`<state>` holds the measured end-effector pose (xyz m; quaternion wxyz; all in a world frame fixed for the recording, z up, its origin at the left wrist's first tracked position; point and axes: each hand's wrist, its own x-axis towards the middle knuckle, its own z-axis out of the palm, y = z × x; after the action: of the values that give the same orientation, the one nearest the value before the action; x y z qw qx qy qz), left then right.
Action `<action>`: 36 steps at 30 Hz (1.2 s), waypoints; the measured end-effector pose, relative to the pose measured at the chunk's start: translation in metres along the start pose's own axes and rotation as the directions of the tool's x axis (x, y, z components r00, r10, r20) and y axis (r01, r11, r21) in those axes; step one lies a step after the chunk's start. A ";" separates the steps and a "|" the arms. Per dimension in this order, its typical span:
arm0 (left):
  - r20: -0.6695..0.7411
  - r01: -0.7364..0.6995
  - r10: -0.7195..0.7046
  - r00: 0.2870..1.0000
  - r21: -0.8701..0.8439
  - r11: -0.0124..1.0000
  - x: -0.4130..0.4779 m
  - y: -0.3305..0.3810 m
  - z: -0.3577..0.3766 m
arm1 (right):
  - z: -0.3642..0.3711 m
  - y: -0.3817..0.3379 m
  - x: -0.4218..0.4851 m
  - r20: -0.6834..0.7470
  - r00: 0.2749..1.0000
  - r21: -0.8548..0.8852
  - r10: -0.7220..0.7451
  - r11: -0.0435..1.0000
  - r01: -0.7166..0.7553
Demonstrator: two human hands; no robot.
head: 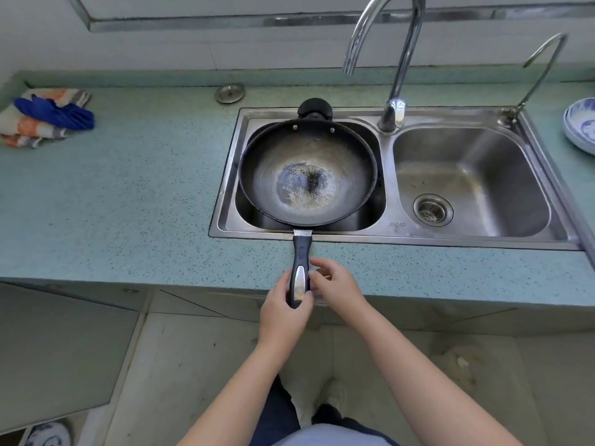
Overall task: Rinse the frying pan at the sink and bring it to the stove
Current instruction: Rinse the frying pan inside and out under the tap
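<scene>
A black frying pan [307,172] with a worn, greyish bottom rests over the left basin of the steel double sink [386,233]. Its black and silver handle [301,272] sticks out toward me over the counter edge. My left hand [283,312] is wrapped around the end of the handle. My right hand [335,284] sits just right of the handle with its fingers spread, touching or nearly touching it. The tall chrome faucet [396,75] arches above the divider, its spout over the pan's right side. No water runs.
The right basin with its drain [433,210] holds nothing. A thin second tap [541,69] stands at the sink's far right corner. Blue-and-white bowls [582,123] sit at the right edge. A folded cloth with a blue rag [48,115] lies far left on the teal counter [112,204].
</scene>
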<state>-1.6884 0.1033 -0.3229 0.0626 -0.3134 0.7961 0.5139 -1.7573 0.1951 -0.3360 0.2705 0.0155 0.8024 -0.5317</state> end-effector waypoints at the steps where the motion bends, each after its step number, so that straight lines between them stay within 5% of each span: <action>1: -0.023 -0.009 0.010 1.000 0.058 0.998 0.000 0.001 -0.002 | -0.007 -0.001 -0.003 -0.004 1.000 -0.043 -0.017 0.999 0.017; 5: -0.121 -0.146 0.191 0.974 0.309 0.940 0.004 0.013 -0.006 | -0.028 -0.007 -0.001 -0.093 0.983 -0.291 -0.158 0.949 0.125; 10: -0.023 -0.391 0.498 0.867 0.587 0.709 0.033 0.041 -0.014 | -0.045 -0.021 0.012 -0.186 0.913 -0.491 -0.363 0.839 0.234; 19: 0.236 -0.630 0.676 0.698 0.651 0.423 0.105 0.108 -0.009 | -0.097 -0.052 0.055 -0.357 0.799 -0.701 -0.484 0.704 0.114; 27: 0.276 -0.696 0.718 0.639 0.604 0.388 0.144 0.152 0.034 | -0.156 -0.063 0.109 -0.359 0.754 -0.771 -0.550 0.630 0.092; 36: 0.275 -0.617 0.596 0.754 0.607 0.501 0.178 0.165 0.108 | -0.221 -0.068 0.203 -0.242 0.749 -0.790 -0.617 0.573 0.218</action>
<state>-1.9473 0.1637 -0.3192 -0.0023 0.0373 0.9814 0.1882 -2.0446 0.3026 -0.3062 -0.0998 -0.1541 0.9624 -0.2002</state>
